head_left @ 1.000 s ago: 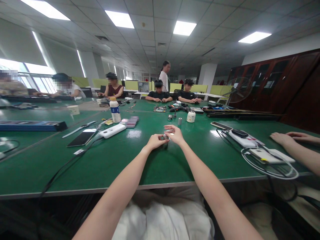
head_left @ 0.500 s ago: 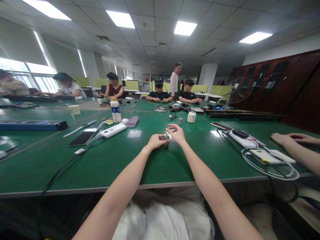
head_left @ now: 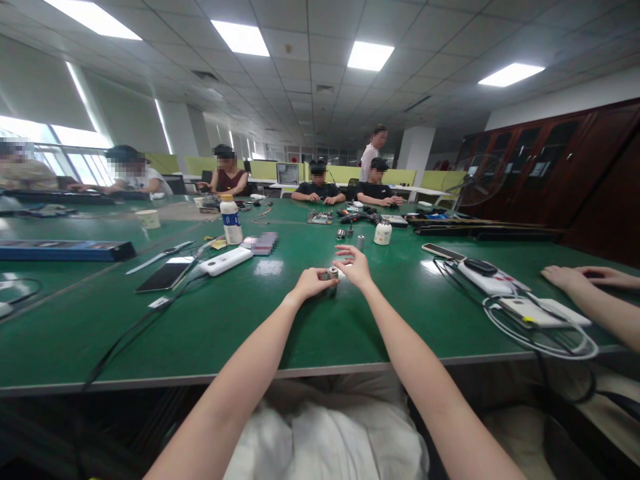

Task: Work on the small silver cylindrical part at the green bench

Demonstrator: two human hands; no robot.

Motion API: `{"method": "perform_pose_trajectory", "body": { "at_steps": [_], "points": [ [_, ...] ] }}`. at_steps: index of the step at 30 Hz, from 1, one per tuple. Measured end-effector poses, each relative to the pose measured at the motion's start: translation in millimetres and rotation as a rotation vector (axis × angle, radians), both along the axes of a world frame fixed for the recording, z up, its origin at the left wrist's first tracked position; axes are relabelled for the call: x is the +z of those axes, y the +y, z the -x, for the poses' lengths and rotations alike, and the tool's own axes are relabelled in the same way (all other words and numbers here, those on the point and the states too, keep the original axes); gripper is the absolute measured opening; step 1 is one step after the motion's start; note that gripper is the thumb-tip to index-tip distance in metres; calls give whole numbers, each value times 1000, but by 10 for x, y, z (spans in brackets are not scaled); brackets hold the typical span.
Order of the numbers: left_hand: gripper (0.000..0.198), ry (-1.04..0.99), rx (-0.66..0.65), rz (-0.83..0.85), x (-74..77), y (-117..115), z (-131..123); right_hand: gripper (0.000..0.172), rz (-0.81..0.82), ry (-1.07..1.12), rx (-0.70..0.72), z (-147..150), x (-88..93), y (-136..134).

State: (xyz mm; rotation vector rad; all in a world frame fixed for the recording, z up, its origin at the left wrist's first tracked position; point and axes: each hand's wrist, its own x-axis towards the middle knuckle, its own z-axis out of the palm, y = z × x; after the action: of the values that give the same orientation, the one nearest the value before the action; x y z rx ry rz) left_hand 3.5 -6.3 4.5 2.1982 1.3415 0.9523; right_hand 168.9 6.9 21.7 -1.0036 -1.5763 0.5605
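Observation:
A small silvery metal cylinder [head_left: 333, 274] stands upright on the green table, with a ring-like top. My left hand [head_left: 311, 283] is closed around it from the left, thumb and fingers against its side. Just to the right hovers my right hand [head_left: 356, 267], its fingers curved and apart, with nothing visible in them. Beyond that hand a second metal cylinder [head_left: 361, 242] stands on the table. More small metal parts [head_left: 341, 234] lie behind it.
A white jar [head_left: 383, 233] stands behind my right hand. To the left are a bottle [head_left: 231, 220], a white power bank [head_left: 227, 261] and a phone [head_left: 167, 274]. Cables and a power strip [head_left: 493, 277] lie right, near another person's hands [head_left: 565, 277]. Several people sit across the table.
My left hand keeps its hold on the cylinder. My right hand's fingers have shifted very slightly. In the background, a standing person has moved to the right.

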Motion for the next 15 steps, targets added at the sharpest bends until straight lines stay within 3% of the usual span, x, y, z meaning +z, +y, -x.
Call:
{"method": "perform_pose_trajectory", "body": {
  "at_steps": [6, 11, 15],
  "points": [
    [50, -4, -14, -6, 22, -13, 3, 43, 107, -56, -102, -276, -102, 130],
    [52, -5, 5, -10, 26, -9, 3, 43, 219, -161, -48, -350, -264, 157],
    [54, -7, 18, -11, 21, -7, 2, 43, 242, -191, -34, -356, -278, 161]
  ]
}}
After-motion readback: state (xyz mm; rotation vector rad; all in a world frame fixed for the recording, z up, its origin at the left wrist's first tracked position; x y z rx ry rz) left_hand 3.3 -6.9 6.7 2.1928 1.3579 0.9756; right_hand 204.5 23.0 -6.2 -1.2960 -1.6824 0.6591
